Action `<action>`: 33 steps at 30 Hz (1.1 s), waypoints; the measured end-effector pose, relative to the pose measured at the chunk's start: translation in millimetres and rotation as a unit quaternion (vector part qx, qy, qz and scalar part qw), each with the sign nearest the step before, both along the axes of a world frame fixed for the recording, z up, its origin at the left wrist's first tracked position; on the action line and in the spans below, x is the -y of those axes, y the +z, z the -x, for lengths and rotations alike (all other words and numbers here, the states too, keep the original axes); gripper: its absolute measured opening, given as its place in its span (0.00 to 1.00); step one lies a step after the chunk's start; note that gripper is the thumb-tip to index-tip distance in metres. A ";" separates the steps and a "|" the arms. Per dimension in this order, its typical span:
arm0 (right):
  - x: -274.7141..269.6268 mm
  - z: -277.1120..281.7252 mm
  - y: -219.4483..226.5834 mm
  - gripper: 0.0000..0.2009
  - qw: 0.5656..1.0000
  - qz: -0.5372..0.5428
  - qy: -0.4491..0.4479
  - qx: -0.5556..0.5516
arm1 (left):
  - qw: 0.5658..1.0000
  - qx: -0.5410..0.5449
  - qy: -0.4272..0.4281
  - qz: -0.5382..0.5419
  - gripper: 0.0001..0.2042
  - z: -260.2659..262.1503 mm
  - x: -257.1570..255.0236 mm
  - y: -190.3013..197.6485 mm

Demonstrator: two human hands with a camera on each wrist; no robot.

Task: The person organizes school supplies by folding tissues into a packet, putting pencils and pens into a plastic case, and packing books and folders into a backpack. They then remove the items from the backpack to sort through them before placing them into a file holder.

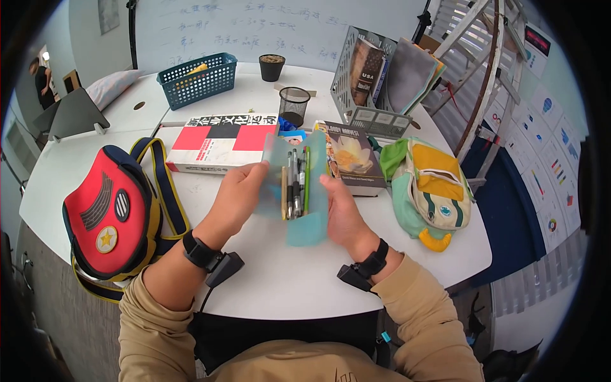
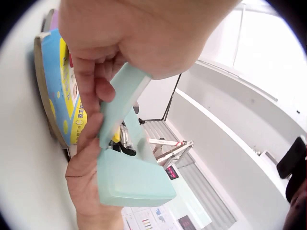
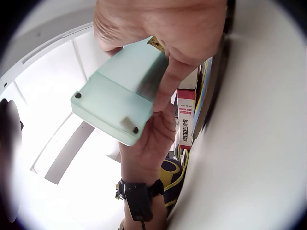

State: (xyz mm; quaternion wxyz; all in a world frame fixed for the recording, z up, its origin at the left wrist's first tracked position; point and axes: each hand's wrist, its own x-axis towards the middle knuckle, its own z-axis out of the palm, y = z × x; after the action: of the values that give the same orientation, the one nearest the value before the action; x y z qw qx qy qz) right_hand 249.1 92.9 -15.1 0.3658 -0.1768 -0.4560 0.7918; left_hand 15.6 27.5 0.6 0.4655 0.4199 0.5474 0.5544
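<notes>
A translucent teal pencil case (image 1: 307,234) is held up over the white table between both hands, tilted, with its inside facing the head camera. Several pens (image 1: 290,191) lie side by side in it, among them a green one (image 1: 307,181) and black ones. My left hand (image 1: 238,194) grips the case's left side, thumb at the upper edge. On the opposite side my right hand (image 1: 347,213) holds it, thumb on the near face. The left wrist view shows the case (image 2: 136,179) with pen ends inside; the right wrist view shows its outer face (image 3: 110,103).
Behind the case lie a red-and-white boxed book (image 1: 223,143) and a dark book (image 1: 356,159). A red backpack (image 1: 108,216) stands left, a small green-yellow bag (image 1: 414,210) right. Farther back are a mesh cup (image 1: 294,108), teal basket (image 1: 197,83), plant pot (image 1: 272,69) and grey file rack (image 1: 375,121).
</notes>
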 end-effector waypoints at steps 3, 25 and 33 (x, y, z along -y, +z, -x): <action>-1.9 0.0 10.1 0.32 0.999 0.041 0.008 -0.027 | 0.991 0.127 -0.029 0.003 0.21 -6.7 4.8 9.9; -23.8 -20.3 20.7 0.33 0.983 -0.134 -0.098 0.083 | 0.918 0.338 -0.185 -0.090 0.22 6.4 -1.7 16.4; -17.1 -4.3 15.2 0.21 0.944 -0.183 -0.172 0.214 | 0.947 0.264 -0.145 -0.109 0.22 2.2 -4.3 18.6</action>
State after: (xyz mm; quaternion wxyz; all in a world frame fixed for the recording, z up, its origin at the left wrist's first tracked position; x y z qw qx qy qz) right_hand 253.4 110.0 0.1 0.4158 -0.3479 -0.6234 0.5634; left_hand 13.4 31.8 19.2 0.6201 0.3817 0.2739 0.6283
